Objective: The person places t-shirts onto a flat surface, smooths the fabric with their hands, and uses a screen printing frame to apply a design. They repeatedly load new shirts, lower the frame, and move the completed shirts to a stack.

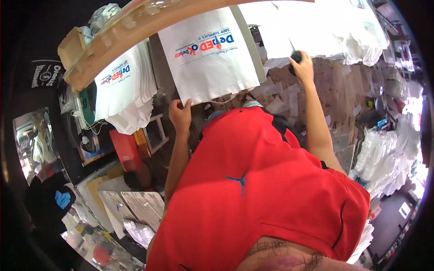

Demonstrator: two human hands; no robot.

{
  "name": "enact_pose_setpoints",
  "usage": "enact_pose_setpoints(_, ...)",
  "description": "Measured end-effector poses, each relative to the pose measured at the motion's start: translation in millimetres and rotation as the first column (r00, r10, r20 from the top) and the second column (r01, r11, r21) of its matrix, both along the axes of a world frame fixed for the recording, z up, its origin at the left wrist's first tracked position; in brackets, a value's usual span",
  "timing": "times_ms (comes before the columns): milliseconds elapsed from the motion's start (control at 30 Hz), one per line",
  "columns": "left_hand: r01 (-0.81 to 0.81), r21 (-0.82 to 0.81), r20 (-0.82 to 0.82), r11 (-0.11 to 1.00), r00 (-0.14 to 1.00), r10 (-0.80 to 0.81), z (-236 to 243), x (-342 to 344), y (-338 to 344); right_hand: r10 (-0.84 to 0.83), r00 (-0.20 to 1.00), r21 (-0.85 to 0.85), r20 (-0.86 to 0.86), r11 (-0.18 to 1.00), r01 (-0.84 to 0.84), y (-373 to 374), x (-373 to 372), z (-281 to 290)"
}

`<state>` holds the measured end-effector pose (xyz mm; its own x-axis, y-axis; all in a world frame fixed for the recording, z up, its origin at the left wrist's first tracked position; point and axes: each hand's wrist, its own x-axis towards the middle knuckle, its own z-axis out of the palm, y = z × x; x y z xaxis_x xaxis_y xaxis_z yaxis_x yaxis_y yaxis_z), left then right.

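A white bag (212,74) with red and blue print lies flat on a grey board (250,47) in front of me. At its near left corner is my left hand (181,115), closed, with thumb and finger pinching the bag's edge. Farther right, my right hand (303,67) is wrapped round a black-handled tool (295,57) with a thin pointed metal end; its exact kind is unclear. That tool is beside the near edge of a pile of white bags (316,31), which is overexposed. To the left hangs a thick stack of similar printed bags (124,92).
A brown beam (113,43) crosses above the bags, with an open cardboard box (71,45) at its left end. Below the left stack stand a red container (126,151) and a pale frame (158,133). Clear plastic-wrapped bundles (377,151) are at the right.
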<state>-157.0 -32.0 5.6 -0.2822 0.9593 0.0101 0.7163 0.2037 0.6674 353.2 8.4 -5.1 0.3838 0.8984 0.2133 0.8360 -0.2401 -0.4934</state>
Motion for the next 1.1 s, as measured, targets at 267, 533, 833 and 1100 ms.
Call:
enact_pose_setpoints(267,-0.138,0.197,0.161,0.971,0.981,0.107,6.2,-12.1,9.2,0.050,0.994,-0.075,0.101,0.996,-0.043,74.3,-48.2,40.7)
enact_pose_setpoints(533,-0.349,-0.251,0.959,0.903,0.036,0.280,-7.9,-49.1,-11.5,0.167,0.544,-0.473,-0.822,0.330,-0.817,-13.3,-156.6,55.7)
enact_pose_setpoints(833,0.084,-0.126,0.325,0.988,0.945,-0.039,15.3,-37.9,14.0,-0.049,0.493,-0.413,-0.869,0.620,-0.667,-3.9,-238.1,44.4)
enact_pose_setpoints(1100,-0.339,0.247,0.607,0.908,0.784,0.128,119.2,-176.2,69.1,0.048,0.188,-0.091,-0.981,0.741,-0.665,44.4,-403.8,91.8)
